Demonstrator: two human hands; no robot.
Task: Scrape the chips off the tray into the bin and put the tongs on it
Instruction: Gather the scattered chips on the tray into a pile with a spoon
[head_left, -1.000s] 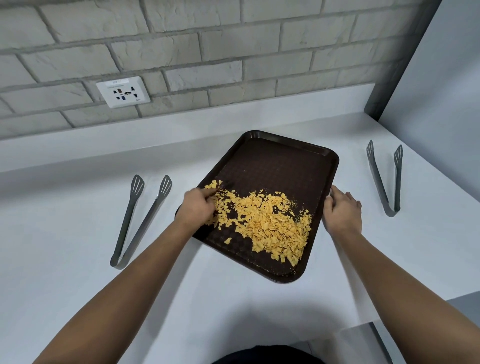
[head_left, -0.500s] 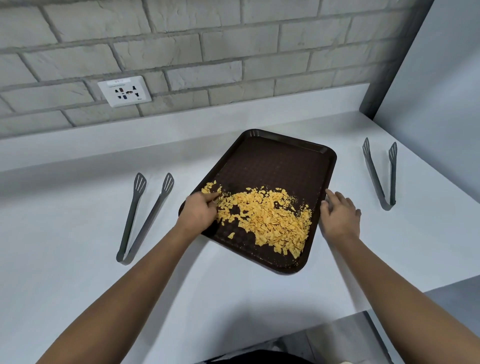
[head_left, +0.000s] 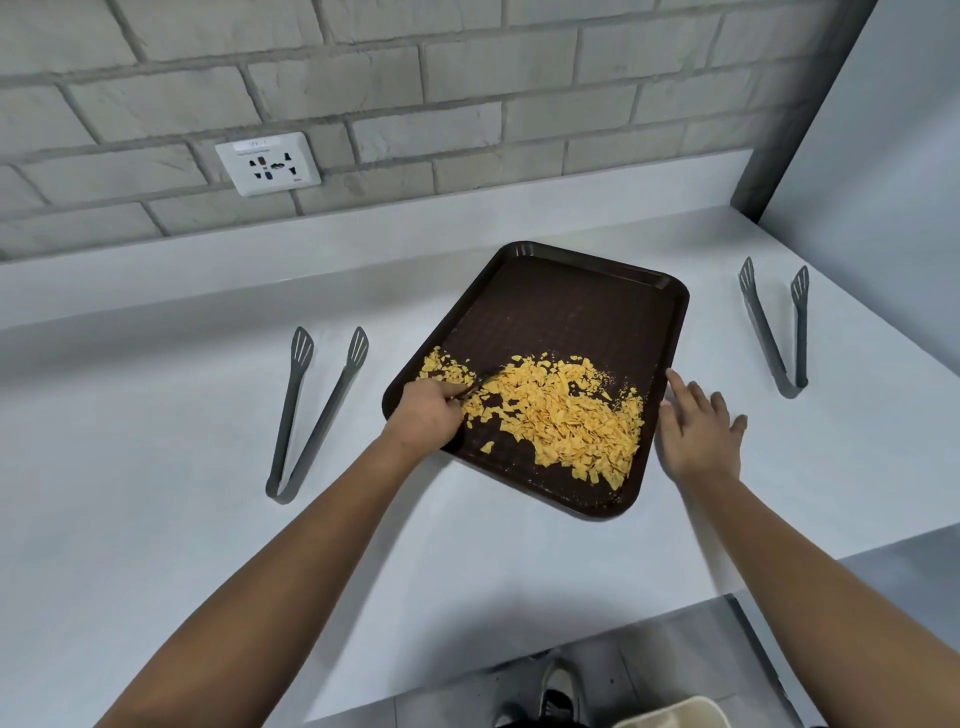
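Note:
A dark brown tray (head_left: 582, 306) lies at an angle on the white counter, with a heap of yellow chips (head_left: 561, 415) on its near half. My left hand (head_left: 428, 413) grips the tray's left rim, thumb on top among the chips. My right hand (head_left: 698, 426) hovers just off the tray's right edge, fingers spread, holding nothing. One pair of grey tongs (head_left: 311, 410) lies left of the tray, another pair of tongs (head_left: 776, 327) lies to its right. A cream bin rim (head_left: 670, 714) peeks in at the bottom edge, below the counter.
The white counter (head_left: 156, 467) runs back to a low ledge under a grey brick wall with a socket (head_left: 267, 163). A grey panel (head_left: 893, 156) closes off the right side. The counter's front edge falls to a tiled floor, where a shoe (head_left: 558, 691) shows.
My right hand has come off the tray's right edge and opened. My left hand keeps its grip on the left rim. The view has pulled back, bringing the floor and bin rim in.

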